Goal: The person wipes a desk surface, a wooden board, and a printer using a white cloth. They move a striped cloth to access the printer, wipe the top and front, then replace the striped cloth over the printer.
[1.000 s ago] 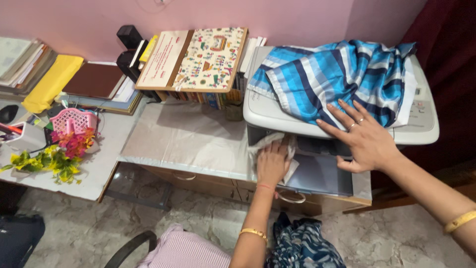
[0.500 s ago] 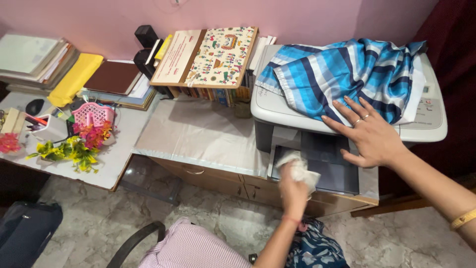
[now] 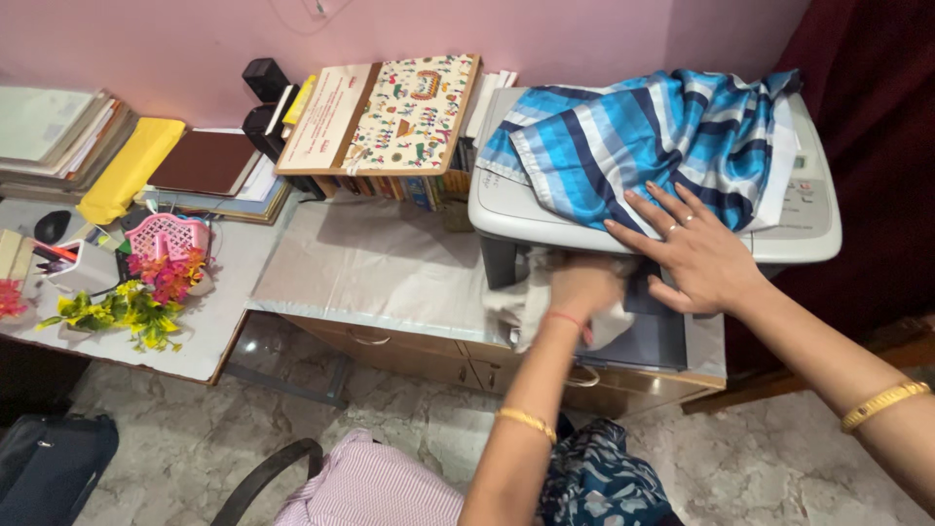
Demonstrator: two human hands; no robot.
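Pink wall (image 3: 175,39) is backing the table (image 3: 380,263) where we are working at a grey printer (image 3: 516,209) draped with a blue striped cloth (image 3: 623,136). Our right hand (image 3: 696,258) is pressing flat and open on its front edge, while our left hand (image 3: 582,287) is closing around a white rag (image 3: 521,307) under the printer's lid.

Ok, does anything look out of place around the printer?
Yes: a blue striped cloth lies crumpled over the printer lid, partly covering it. The right hand rests on its edge; the left hand presses a white rag underneath.
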